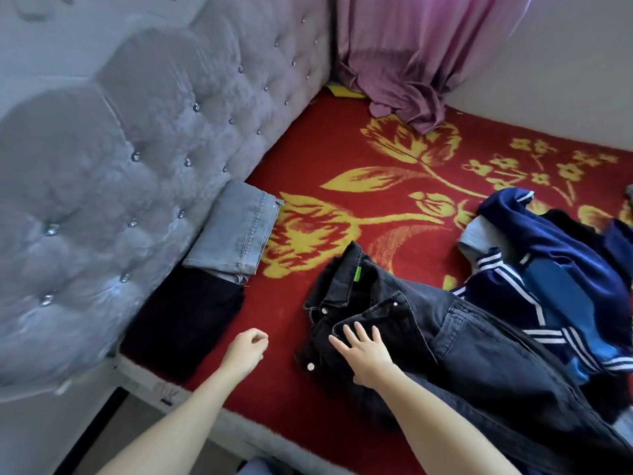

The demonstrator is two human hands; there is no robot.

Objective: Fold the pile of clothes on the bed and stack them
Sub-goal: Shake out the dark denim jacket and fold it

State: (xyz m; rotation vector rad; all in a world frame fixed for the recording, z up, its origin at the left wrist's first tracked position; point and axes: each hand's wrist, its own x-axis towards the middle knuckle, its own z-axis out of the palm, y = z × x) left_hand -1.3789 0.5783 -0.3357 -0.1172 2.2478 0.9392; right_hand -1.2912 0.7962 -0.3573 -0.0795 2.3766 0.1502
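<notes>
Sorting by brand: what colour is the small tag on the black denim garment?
The small tag is bright green; head view.

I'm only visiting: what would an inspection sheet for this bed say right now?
Surface: red bed cover with yellow flowers.
Job's things: folded light jeans overlapping a folded dark garment; black denim garment spread out; blue striped clothes heaped at right.
Clutter: purple curtain, its end lying on the cover.
Grips: left hand loosely curled, empty; right hand flat on the black denim garment.
Cables: nothing seen.
Surroundings: grey tufted headboard.
</notes>
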